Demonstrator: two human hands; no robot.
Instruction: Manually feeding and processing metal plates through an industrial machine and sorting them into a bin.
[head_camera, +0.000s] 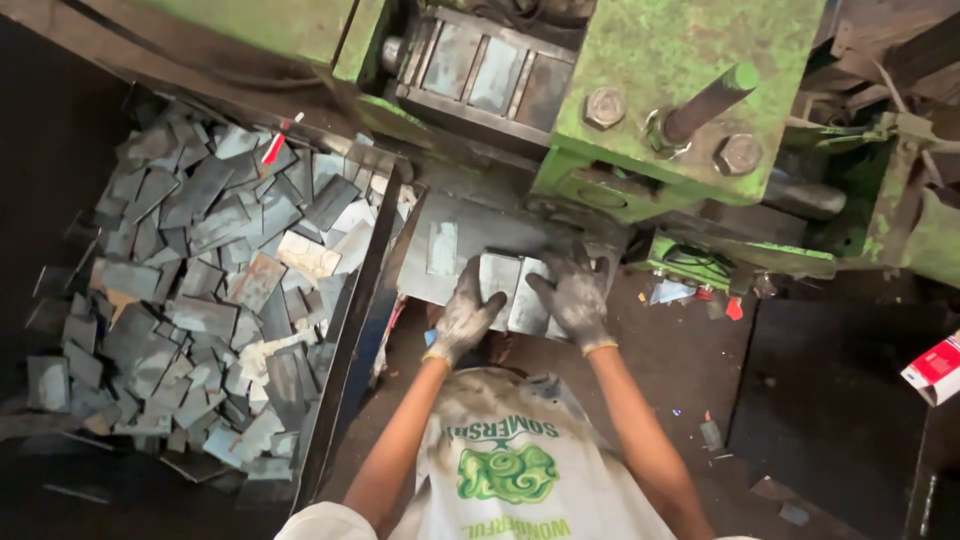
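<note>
Metal plates (512, 290): lying on press table (440, 215), both gloved hands pressing on them.
Left hand (465, 318): fingers spreading flat, not gripping.
Right hand (577, 298): likewise.
Progress: bin (340, 340) holding many cut pieces (190, 300).

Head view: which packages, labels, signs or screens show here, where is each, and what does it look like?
Carton: right edge, on the dark floor; small box, red and white, partly cut off.
Shirt print: on the person's white shirt, bottom centre; green swirl design with green lettering.
No signs or screens visible.
</note>
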